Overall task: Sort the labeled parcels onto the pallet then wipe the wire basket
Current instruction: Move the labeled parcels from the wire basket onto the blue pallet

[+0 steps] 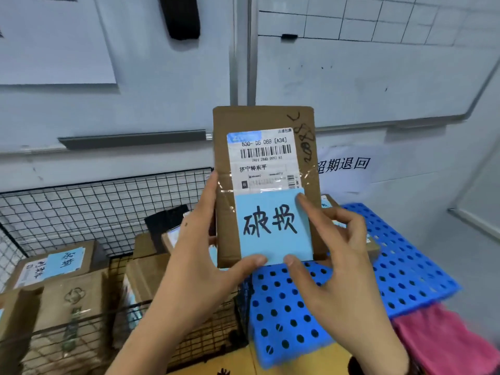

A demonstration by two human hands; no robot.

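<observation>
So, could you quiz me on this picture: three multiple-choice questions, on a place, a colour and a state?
1. The blue pallet lies: A) right of the wire basket B) inside it C) on the wall.
2. The handwritten note on the held parcel is: A) pink B) blue C) yellow.
3. The parcel is: A) lying in the basket B) on the pallet C) held up by both hands.
Answers: 1 A, pallet beside the basket's right side; 2 B, pale blue paper; 3 C, left hand and right hand grip it.
</observation>
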